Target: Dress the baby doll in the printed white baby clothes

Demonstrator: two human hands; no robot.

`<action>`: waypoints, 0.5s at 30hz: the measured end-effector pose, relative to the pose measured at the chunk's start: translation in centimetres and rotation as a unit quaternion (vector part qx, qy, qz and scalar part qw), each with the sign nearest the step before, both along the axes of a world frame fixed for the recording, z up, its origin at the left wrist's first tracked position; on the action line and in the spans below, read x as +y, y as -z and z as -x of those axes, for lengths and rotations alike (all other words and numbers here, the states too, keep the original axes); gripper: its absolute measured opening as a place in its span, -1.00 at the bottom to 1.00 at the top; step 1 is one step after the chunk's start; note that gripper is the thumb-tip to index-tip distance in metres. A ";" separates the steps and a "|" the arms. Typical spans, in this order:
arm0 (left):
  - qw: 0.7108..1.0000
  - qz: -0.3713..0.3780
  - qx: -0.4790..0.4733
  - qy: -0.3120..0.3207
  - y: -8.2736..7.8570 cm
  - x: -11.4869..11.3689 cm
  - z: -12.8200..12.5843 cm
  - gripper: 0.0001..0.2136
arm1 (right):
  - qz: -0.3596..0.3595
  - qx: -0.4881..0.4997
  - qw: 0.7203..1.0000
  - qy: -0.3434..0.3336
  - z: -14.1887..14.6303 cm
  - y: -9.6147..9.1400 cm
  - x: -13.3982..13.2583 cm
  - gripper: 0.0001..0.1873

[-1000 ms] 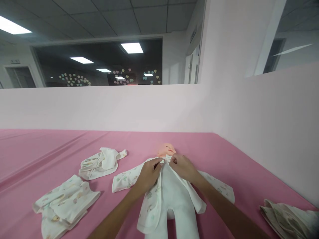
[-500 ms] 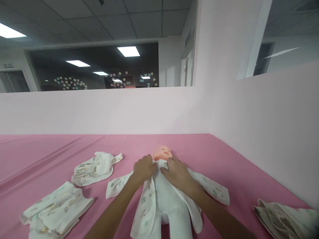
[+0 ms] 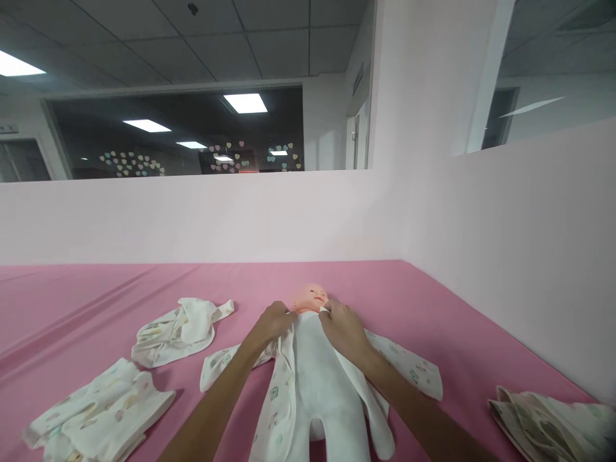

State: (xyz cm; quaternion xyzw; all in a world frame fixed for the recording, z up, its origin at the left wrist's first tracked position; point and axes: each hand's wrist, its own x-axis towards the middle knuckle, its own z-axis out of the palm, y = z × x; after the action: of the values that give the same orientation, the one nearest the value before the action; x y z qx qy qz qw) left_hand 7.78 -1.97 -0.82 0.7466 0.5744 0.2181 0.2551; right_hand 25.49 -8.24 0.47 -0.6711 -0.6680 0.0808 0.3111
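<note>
One baby doll (image 3: pixel 312 378) as landmark: lies on its back on a pink sheet (image 3: pixel 433 308), long axis running away from the camera, moulded head (image 3: pixel 307 295) at the far end, legs cut off by the near edge of view. Sides of the doll given below as viewed by the head camera.

Printed baby jacket (image 3: pixel 278 410): around the doll's sides, front parted, white torso bare down the middle. One sleeve (image 3: pixel 217 367) stretched out left of the doll, a second one right of it. Filling of either sleeve: cannot tell.

Left hand (image 3: pixel 276 321): at the doll's left shoulder, just below the head. Thumb and fingers together, apparently clamped on the jacket's front edge; exact grip partly hidden behind the knuckles.

Right hand (image 3: pixel 342 326): over the doll's right shoulder, just beside the chin. Thumb and forefinger together, clamped on the collar end of the opposite front edge.

Key relation: two pinched edges on either side of the doll's neck, gap between running crosswise to the long axis. Both pinches roughly level; right fingertips slightly nearer to the chin, left ones farther out toward the shoulder.

Around: crumpled white garment (image 3: pixel 180 330) left of the doll; folded printed garment (image 3: pixel 103 410) farther left and nearer to the camera; folded cloth pile (image 3: pixel 548 423) well apart, right of the doll. White wall (image 3: pixel 240 218) beyond the head.
</note>
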 end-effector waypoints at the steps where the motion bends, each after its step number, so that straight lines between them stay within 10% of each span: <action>1: 1.000 -0.001 -0.008 0.002 0.1 0.2 0.0 -0.66 | 0.003 0.017 1.000 -0.007 -0.1 0.0 0.1 -0.84; 15: 1.000 -0.023 0.002 -0.014 -1.2 -0.6 0.8 -0.84 | 0.031 0.203 0.978 -0.044 0.1 -1.2 -0.8 -0.87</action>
State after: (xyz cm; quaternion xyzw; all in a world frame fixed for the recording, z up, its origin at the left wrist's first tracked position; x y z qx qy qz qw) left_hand 7.03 -2.62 0.39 0.7445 0.5804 0.2332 0.2333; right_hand 25.37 -9.04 1.70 -0.6202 -0.6167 0.2499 0.4155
